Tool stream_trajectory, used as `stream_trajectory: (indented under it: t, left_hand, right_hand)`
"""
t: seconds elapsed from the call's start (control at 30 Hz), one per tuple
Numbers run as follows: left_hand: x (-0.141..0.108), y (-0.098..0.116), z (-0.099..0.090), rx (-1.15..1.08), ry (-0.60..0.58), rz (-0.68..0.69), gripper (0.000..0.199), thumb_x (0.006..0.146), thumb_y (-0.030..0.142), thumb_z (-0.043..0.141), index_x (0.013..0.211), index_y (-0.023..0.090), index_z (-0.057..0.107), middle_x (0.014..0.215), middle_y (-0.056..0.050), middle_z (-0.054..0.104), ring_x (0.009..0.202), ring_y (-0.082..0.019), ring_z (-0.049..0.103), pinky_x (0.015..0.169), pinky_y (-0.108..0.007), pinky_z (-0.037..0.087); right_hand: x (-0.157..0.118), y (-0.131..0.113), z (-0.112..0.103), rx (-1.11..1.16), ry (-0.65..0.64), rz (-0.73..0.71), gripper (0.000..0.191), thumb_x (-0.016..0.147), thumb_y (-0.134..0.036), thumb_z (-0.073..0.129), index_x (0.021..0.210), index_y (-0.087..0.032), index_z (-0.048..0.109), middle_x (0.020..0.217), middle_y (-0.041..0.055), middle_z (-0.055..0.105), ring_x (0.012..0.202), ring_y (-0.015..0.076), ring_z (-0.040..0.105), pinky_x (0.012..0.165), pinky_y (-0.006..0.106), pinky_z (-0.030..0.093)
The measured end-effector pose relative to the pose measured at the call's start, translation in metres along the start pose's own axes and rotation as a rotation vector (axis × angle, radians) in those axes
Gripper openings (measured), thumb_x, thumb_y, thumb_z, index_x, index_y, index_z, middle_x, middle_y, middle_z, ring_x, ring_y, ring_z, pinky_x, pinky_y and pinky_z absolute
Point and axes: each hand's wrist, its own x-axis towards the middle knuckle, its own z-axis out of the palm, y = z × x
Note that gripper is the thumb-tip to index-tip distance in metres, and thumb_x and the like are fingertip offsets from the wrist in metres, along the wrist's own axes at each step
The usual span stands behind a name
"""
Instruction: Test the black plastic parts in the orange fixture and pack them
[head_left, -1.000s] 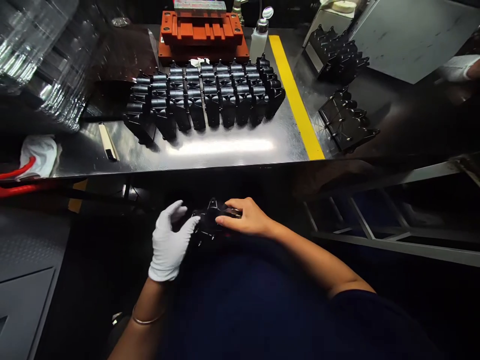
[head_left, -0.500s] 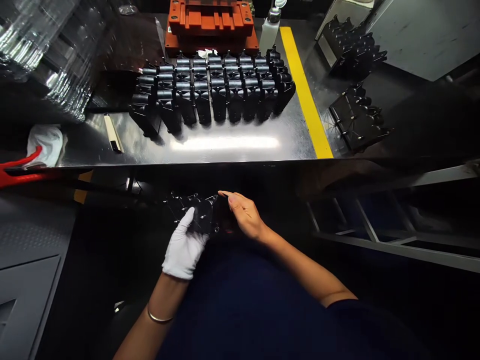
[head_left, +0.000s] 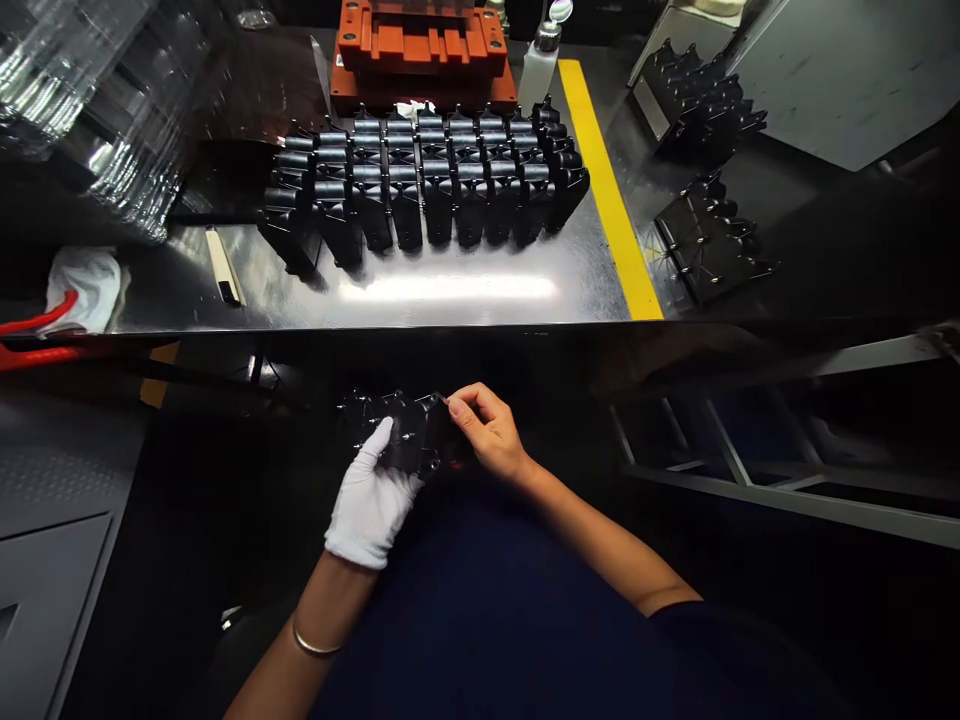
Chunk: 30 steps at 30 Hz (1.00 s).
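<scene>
My left hand point(head_left: 371, 505), in a white glove, is closed on a black moulded part point(head_left: 409, 435) with small metal pins, its thumb lying over the face. At the part's right edge is my bare right hand point(head_left: 491, 430), thumb and forefinger pinched together beside a corner lug. Whatever lies between those fingertips is too small to make out. Both hands are in front of the bench point(head_left: 300, 305), below its front edge. Rows of similar black parts point(head_left: 439, 190) stand side by side on the bench.
An orange-red fixture point(head_left: 420, 50) stands behind the rows, with a pump bottle point(head_left: 538, 65) beside it. Yellow tape point(head_left: 604, 195) crosses the bench; more black parts point(head_left: 705, 240) lie right of it. A cream-handled knife point(head_left: 223, 265) and white cloth point(head_left: 86, 290) are at the left.
My right fingers have curled from a flatter, extended pose into a tighter pinch, slightly lower. The black part has shifted a little to the right with my left hand.
</scene>
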Motion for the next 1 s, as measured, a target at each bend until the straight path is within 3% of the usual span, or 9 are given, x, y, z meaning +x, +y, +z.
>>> stream_trajectory:
  t: [0.23, 0.4, 0.57, 0.77, 0.9, 1.0]
  left_hand:
    - [-0.001, 0.0, -0.001, 0.009, -0.016, -0.011, 0.033, 0.096, 0.016, 0.039, 0.12, 0.017, 0.063, 0.096, -0.008, 0.075, 0.084, -0.017, 0.072, 0.073, -0.028, 0.06]
    - [-0.011, 0.003, -0.008, 0.006, -0.04, -0.194, 0.034, 0.097, 0.02, 0.039, 0.117, 0.014, 0.066, 0.097, -0.008, 0.075, 0.095, -0.018, 0.07, 0.091, -0.029, 0.054]
    - [-0.01, 0.007, -0.014, -0.02, -0.191, -0.198, 0.04, 0.098, 0.021, 0.032, 0.116, 0.015, 0.067, 0.095, -0.007, 0.075, 0.094, -0.017, 0.07, 0.1, -0.032, 0.049]
    - [0.0, 0.008, -0.015, -0.044, -0.172, -0.162, 0.039, 0.098, 0.02, 0.033, 0.112, 0.015, 0.069, 0.094, -0.007, 0.075, 0.091, -0.016, 0.071, 0.097, -0.029, 0.05]
    - [-0.005, 0.007, -0.022, 0.084, -0.173, -0.13, 0.031, 0.093, 0.015, 0.043, 0.103, 0.016, 0.072, 0.093, -0.006, 0.075, 0.091, -0.017, 0.071, 0.096, -0.03, 0.051]
    - [-0.011, 0.008, -0.029, 0.291, -0.225, -0.005, 0.026, 0.08, 0.011, 0.062, 0.102, 0.018, 0.072, 0.091, -0.006, 0.075, 0.095, -0.023, 0.069, 0.096, -0.035, 0.051]
  right_hand:
    - [0.003, 0.003, 0.001, -0.108, 0.068, -0.223, 0.02, 0.086, -0.039, 0.061, 0.08, -0.019, 0.065, 0.072, 0.002, 0.062, 0.063, 0.0128, 0.055, 0.059, 0.027, 0.044]
    - [0.009, 0.005, -0.009, -0.091, 0.19, -0.156, 0.025, 0.086, -0.041, 0.061, 0.074, -0.019, 0.064, 0.068, 0.0005, 0.062, 0.062, 0.0121, 0.057, 0.059, 0.026, 0.046]
    - [-0.001, -0.008, -0.014, -0.071, 0.011, -0.247, 0.023, 0.088, -0.038, 0.059, 0.078, -0.019, 0.066, 0.072, 0.0024, 0.065, 0.064, 0.0125, 0.059, 0.059, 0.026, 0.047]
    - [-0.006, -0.016, -0.011, -0.089, -0.05, -0.293, 0.022, 0.09, -0.036, 0.058, 0.082, -0.018, 0.068, 0.071, 0.0034, 0.064, 0.06, 0.0124, 0.057, 0.056, 0.026, 0.046]
    - [-0.003, -0.01, -0.012, -0.122, -0.04, -0.209, 0.029, 0.089, -0.044, 0.057, 0.081, -0.018, 0.068, 0.073, 0.0038, 0.064, 0.061, 0.0132, 0.057, 0.056, 0.027, 0.047]
    - [-0.001, -0.011, -0.016, -0.178, -0.066, -0.163, 0.032, 0.09, -0.046, 0.054, 0.077, -0.019, 0.065, 0.071, 0.003, 0.064, 0.062, 0.0136, 0.059, 0.058, 0.027, 0.047]
